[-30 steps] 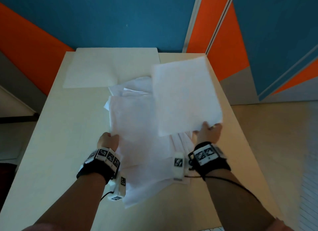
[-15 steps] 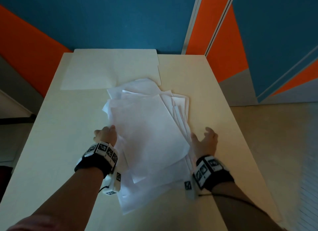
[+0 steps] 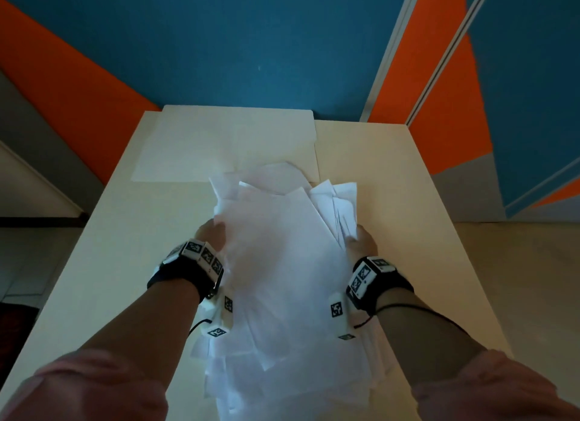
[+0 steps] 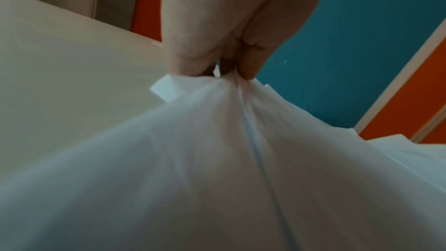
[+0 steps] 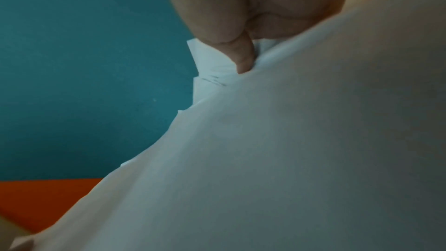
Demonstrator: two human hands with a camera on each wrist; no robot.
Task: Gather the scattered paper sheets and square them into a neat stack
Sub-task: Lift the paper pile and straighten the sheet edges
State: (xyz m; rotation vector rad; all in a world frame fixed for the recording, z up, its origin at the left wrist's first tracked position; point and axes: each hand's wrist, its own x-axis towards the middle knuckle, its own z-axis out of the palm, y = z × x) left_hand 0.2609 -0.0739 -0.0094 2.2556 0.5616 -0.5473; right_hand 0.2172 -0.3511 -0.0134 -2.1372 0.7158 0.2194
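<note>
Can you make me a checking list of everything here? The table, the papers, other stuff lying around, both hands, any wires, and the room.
Surface: pale table, lit from the right side.
Job's things: loose pile of white paper sheets, gathered between both hands but not squared; corners fan out at the far and near ends.
Clutter: large flat cream sheet lying at the table's far end, partly under the pile.
Grippers: left hand grips the pile's left edge; right hand grips its right edge, thumb pressed into the sheets.
Cables: thin black cable at the right wrist band; another by the left.
Surroundings: blue and orange wall, pale floor.
</note>
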